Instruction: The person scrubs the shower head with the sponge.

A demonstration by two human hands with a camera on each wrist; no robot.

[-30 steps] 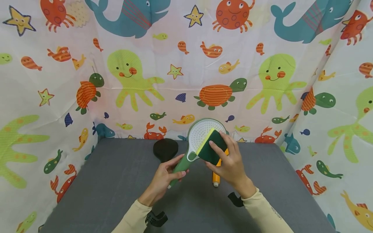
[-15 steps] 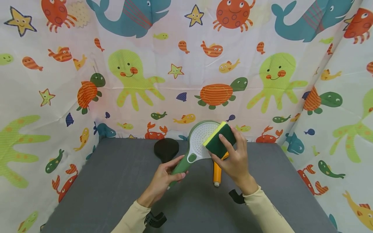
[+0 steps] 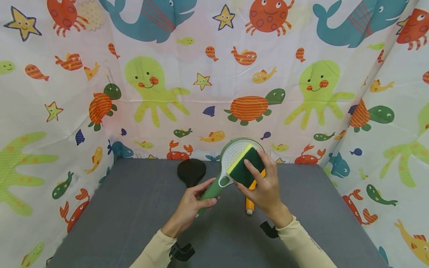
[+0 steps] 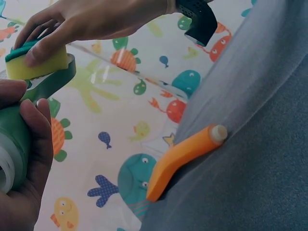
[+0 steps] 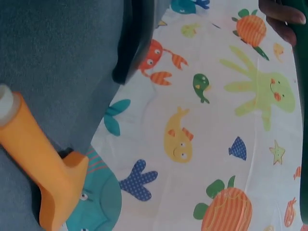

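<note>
Left hand (image 3: 191,206) grips shower head (image 3: 234,156) handle; right hand (image 3: 264,186) pinches sponge (image 3: 244,166), hiding orange handle (image 3: 249,203).

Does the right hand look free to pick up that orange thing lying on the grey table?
Probably not right now. The right hand holds the sponge against the green shower head, so it is occupied, though the orange thing lies just beneath it with nothing covering it.
</note>
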